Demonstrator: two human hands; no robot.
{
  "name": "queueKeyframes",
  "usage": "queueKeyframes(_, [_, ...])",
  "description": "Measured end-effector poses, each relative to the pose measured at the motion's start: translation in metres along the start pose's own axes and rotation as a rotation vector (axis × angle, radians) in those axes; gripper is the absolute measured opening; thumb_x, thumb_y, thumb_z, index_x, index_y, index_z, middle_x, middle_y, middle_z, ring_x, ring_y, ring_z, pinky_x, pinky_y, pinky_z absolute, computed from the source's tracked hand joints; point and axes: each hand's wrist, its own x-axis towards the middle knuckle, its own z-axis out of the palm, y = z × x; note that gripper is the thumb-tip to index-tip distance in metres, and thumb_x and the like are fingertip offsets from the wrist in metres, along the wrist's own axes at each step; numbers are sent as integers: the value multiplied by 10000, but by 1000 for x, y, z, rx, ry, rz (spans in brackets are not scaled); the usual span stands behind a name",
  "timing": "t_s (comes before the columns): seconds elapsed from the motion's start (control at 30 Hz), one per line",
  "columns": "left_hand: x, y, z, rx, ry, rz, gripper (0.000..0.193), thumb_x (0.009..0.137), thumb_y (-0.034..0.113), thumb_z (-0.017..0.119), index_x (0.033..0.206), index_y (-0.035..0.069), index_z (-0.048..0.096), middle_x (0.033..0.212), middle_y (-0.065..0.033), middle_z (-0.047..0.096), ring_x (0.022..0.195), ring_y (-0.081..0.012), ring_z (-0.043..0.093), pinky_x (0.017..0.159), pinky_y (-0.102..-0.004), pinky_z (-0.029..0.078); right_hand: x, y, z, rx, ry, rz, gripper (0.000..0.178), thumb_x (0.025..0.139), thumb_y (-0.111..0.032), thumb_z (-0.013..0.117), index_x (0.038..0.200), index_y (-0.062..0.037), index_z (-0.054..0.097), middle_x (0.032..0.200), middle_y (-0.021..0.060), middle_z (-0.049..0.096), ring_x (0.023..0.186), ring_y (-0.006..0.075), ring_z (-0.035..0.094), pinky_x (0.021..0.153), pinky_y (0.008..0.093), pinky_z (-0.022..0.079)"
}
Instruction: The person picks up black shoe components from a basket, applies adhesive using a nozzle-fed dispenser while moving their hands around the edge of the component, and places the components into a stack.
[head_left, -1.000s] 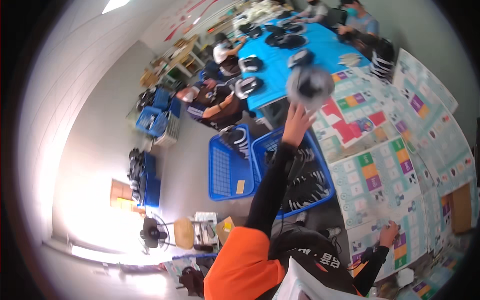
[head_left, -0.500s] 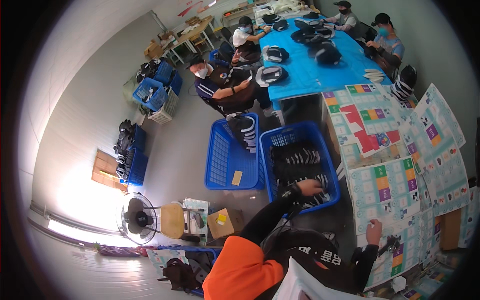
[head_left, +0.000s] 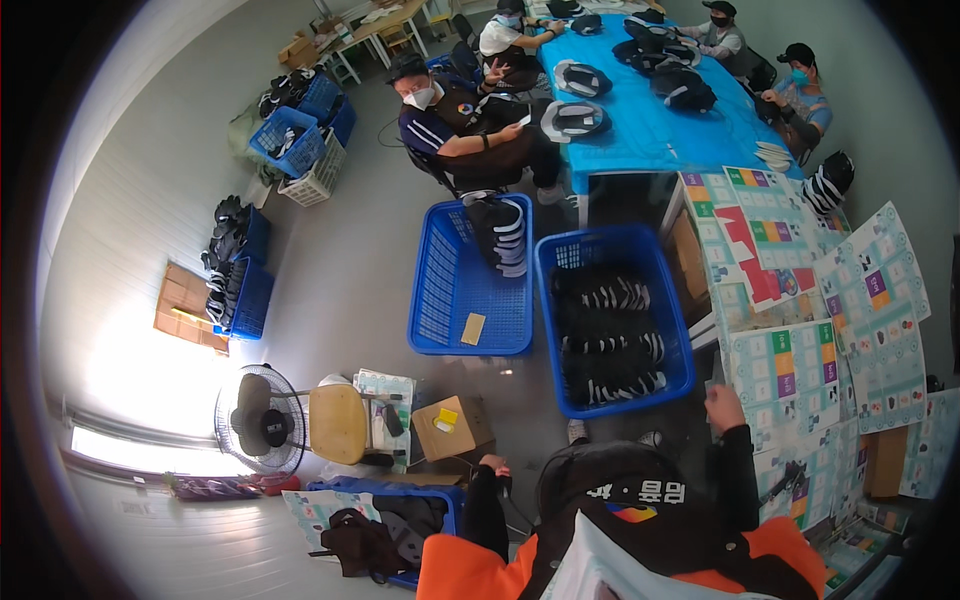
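My left hand (head_left: 495, 465) hangs low at my left side, near a cardboard box (head_left: 452, 428). It shows small, its fingers loosely apart, with nothing visible in it. My right hand (head_left: 724, 408) is raised at the left edge of the paper-covered worktop (head_left: 785, 375). Its fingers are curled, and what they may hold is too small to make out. Ahead of me stands a blue plastic crate (head_left: 684, 330) with rows of nested black and grey padded pieces (head_left: 607, 340). A second blue crate (head_left: 428, 300) to its left has one stack of such pieces (head_left: 497, 235) and a tan card (head_left: 473, 329).
A blue-covered table (head_left: 640, 140) with more padded pieces stands beyond, several masked people seated round it. At left are a standing fan (head_left: 262, 420), a wooden stool (head_left: 337, 425) and filled crates (head_left: 245, 300) by the wall. A blue crate with dark bags (head_left: 365, 540) is behind my left arm.
My left hand has come out of the right-hand crate and back to my side. My right hand has lifted off the worktop and moved forward to its edge. The view has shifted.
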Motion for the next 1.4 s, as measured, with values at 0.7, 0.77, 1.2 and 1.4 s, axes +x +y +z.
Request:
queueKeyframes(0.7, [-59,-6,81,-338,141,61,178,1017,254,549,1065,95,613,857,-91,715,695,-239,721,525,-354,545,201,-29,50,36,-412,-339,224,853,-220,654,989,-56,725,952,169,736,931,376,701,826,450,553])
queueKeyframes(0.77, [-64,32,100,-208,198,83,212,1021,284,549,1090,95,615,850,-75,716,673,-223,718,524,-351,547,213,10,48,157,-307,-224,196,847,-232,652,875,-51,723,896,185,727,894,388,692,805,482,545])
queueKeyframes(1.2, [-85,195,169,302,156,241,312,1047,338,600,1245,97,609,940,-65,733,704,-180,714,582,-313,544,245,114,133,377,-427,205,264,860,-271,638,815,-41,761,892,200,743,901,399,702,813,488,550])
queueKeyframes(1.4, [-57,284,159,362,142,272,283,1022,268,607,1172,33,651,886,-65,708,679,-170,663,566,-296,528,254,118,181,706,-500,566,156,778,-235,748,799,-82,765,771,107,739,708,291,723,644,466,559])
